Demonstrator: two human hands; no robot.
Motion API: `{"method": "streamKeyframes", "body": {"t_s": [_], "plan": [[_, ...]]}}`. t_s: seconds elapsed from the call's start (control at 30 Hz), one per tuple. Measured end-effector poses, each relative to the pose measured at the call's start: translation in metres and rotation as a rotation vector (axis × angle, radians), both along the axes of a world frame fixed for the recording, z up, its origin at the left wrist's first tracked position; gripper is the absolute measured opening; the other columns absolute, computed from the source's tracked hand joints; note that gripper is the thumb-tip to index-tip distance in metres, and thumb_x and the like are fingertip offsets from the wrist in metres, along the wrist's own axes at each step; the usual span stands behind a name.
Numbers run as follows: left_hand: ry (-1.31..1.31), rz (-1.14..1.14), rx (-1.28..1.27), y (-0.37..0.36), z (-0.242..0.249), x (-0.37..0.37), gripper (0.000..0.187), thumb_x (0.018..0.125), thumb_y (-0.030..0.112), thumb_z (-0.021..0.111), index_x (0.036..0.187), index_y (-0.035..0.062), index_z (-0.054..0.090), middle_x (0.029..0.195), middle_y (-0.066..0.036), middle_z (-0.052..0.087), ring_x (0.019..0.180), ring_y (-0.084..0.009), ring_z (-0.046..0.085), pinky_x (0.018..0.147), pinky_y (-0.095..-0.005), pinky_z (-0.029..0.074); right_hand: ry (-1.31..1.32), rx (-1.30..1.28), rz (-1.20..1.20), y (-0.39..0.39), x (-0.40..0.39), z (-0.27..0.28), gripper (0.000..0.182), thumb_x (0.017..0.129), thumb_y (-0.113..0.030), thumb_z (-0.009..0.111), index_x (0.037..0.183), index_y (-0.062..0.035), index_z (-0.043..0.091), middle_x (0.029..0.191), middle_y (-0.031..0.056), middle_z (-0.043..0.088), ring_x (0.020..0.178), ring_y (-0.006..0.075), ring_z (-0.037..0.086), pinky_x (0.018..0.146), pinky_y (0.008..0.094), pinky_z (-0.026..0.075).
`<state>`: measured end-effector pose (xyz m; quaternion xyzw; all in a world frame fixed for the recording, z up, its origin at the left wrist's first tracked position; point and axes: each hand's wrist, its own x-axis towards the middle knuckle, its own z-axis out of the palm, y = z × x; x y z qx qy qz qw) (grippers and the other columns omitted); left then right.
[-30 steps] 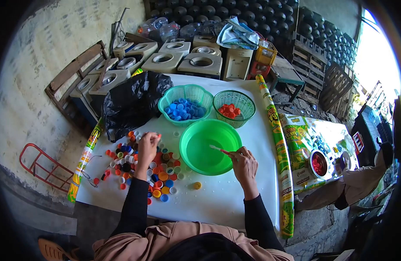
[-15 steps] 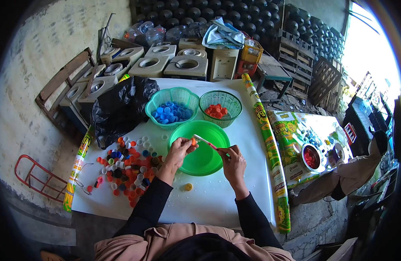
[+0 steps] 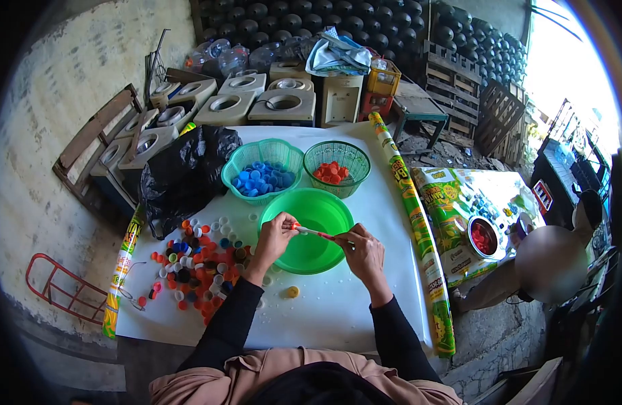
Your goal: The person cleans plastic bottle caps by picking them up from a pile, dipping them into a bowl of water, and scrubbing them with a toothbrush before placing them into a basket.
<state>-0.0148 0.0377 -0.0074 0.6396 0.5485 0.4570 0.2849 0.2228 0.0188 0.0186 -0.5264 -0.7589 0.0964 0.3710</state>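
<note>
Over the left side of a bright green basin (image 3: pixel 311 253), my left hand (image 3: pixel 277 237) pinches a small orange-red cap (image 3: pixel 295 227). My right hand (image 3: pixel 363 253), over the basin's right rim, grips a slim red-and-white tool (image 3: pixel 314 232), whose white end meets the cap. Behind the basin stand a light green basket (image 3: pixel 231 172) of blue caps (image 3: pixel 262 178) and a dark green basket (image 3: pixel 361 177) of red caps (image 3: pixel 330 173). A pile of mixed caps (image 3: pixel 204 270) lies left of my left forearm. One yellow cap (image 3: pixel 292 291) rests in front of the basin.
A black plastic bag (image 3: pixel 183 175) covers the table's (image 3: pixel 338 317) back left. Rolled printed sheeting (image 3: pixel 419 236) edges its right side. Beyond, a person (image 3: pixel 493 287) is beside a low surface with a pot (image 3: pixel 482 237) of red pieces. Old dispensers (image 3: pixel 282 106) stand behind.
My left hand has turned the cap toward the tool, and the tool now lies flatter with its end against the cap. The view has shifted slightly. The person at right has moved.
</note>
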Motion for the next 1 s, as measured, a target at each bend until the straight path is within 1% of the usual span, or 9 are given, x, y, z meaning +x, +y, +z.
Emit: {"method": "streamKeyframes", "body": {"t_s": [0.1, 0.23, 0.37, 0.43, 0.67, 0.77, 0.87, 0.97, 1.0], "plan": [[0.003, -0.008, 0.004, 0.000, 0.000, -0.002, 0.021, 0.085, -0.005, 0.073, 0.102, -0.0051, 0.059, 0.095, -0.016, 0.072, 0.092, -0.0223, 0.073, 0.080, -0.0323, 0.061, -0.037, 0.082, -0.086, 0.006, 0.002, -0.008, 0.007, 0.084, -0.020, 0.074, 0.089, -0.0193, 0.080, 0.087, -0.0009, 0.064, 0.081, 0.0202, 0.067, 0.064, 0.0364, 0.052], [0.045, -0.012, 0.034, 0.004, -0.012, -0.004, 0.022, 0.084, -0.005, 0.074, 0.101, -0.0047, 0.060, 0.093, -0.016, 0.072, 0.089, -0.0229, 0.074, 0.078, -0.0326, 0.060, -0.205, 0.143, -0.026, 0.004, -0.002, -0.015, 0.009, 0.083, -0.020, 0.075, 0.090, -0.0202, 0.080, 0.087, -0.0007, 0.064, 0.081, 0.0219, 0.066, 0.064, 0.0381, 0.051], [0.082, 0.034, 0.045, 0.008, -0.021, -0.005, 0.022, 0.083, -0.004, 0.075, 0.100, -0.0047, 0.060, 0.091, -0.016, 0.072, 0.087, -0.0230, 0.073, 0.075, -0.0332, 0.059, -0.009, 0.072, -0.058, -0.003, -0.007, -0.005, 0.009, 0.083, -0.021, 0.075, 0.091, -0.0186, 0.080, 0.088, 0.0000, 0.065, 0.080, 0.0226, 0.067, 0.065, 0.0374, 0.052], [0.012, 0.015, 0.044, 0.008, -0.019, -0.005, 0.022, 0.083, -0.003, 0.075, 0.099, -0.0046, 0.060, 0.090, -0.015, 0.072, 0.087, -0.0232, 0.073, 0.075, -0.0333, 0.059, 0.084, 0.025, -0.038, -0.003, -0.007, -0.004, 0.009, 0.083, -0.021, 0.075, 0.091, -0.0175, 0.080, 0.089, 0.0005, 0.066, 0.080, 0.0230, 0.067, 0.065, 0.0370, 0.052], [0.029, 0.023, 0.043, 0.005, -0.015, -0.004, 0.022, 0.082, -0.005, 0.075, 0.099, -0.0043, 0.060, 0.090, -0.013, 0.071, 0.086, -0.0227, 0.073, 0.076, -0.0336, 0.059, 0.007, 0.036, 0.002, -0.004, -0.004, -0.001, 0.009, 0.084, -0.020, 0.075, 0.091, -0.0160, 0.080, 0.087, 0.0018, 0.065, 0.080, 0.0229, 0.067, 0.065, 0.0369, 0.051], [0.086, 0.005, 0.054, 0.002, -0.010, -0.002, 0.019, 0.085, -0.005, 0.073, 0.099, -0.0037, 0.061, 0.093, -0.013, 0.071, 0.086, -0.0196, 0.073, 0.075, -0.0306, 0.059, -0.013, 0.055, -0.016, -0.001, 0.000, 0.001, 0.008, 0.084, -0.020, 0.075, 0.089, -0.0157, 0.079, 0.085, 0.0020, 0.064, 0.079, 0.0228, 0.067, 0.064, 0.0374, 0.051], [0.118, 0.102, 0.123, -0.003, -0.002, 0.007, 0.020, 0.083, -0.008, 0.072, 0.099, -0.0036, 0.061, 0.091, -0.016, 0.069, 0.087, -0.0268, 0.071, 0.076, -0.0349, 0.058, -0.019, 0.101, -0.064, -0.001, 0.002, 0.002, 0.007, 0.084, -0.020, 0.076, 0.088, -0.0156, 0.079, 0.082, 0.0017, 0.063, 0.077, 0.0221, 0.066, 0.062, 0.0374, 0.050], [0.504, 0.032, 0.228, -0.009, 0.002, 0.001, 0.016, 0.083, -0.010, 0.064, 0.097, -0.0041, 0.060, 0.092, -0.019, 0.066, 0.096, -0.0357, 0.065, 0.082, -0.0410, 0.054, -0.032, 0.136, -0.109, 0.004, 0.005, -0.006, 0.007, 0.084, -0.020, 0.076, 0.089, -0.0151, 0.079, 0.081, 0.0017, 0.062, 0.075, 0.0213, 0.065, 0.062, 0.0368, 0.048], [0.565, 0.038, 0.261, -0.013, 0.009, 0.001, 0.015, 0.083, -0.009, 0.062, 0.097, -0.0044, 0.060, 0.093, -0.020, 0.065, 0.098, -0.0372, 0.063, 0.084, -0.0420, 0.052, -0.033, 0.137, -0.110, 0.006, 0.006, -0.009, 0.007, 0.084, -0.019, 0.076, 0.089, -0.0151, 0.079, 0.081, 0.0020, 0.063, 0.074, 0.0222, 0.066, 0.062, 0.0371, 0.049]]}}
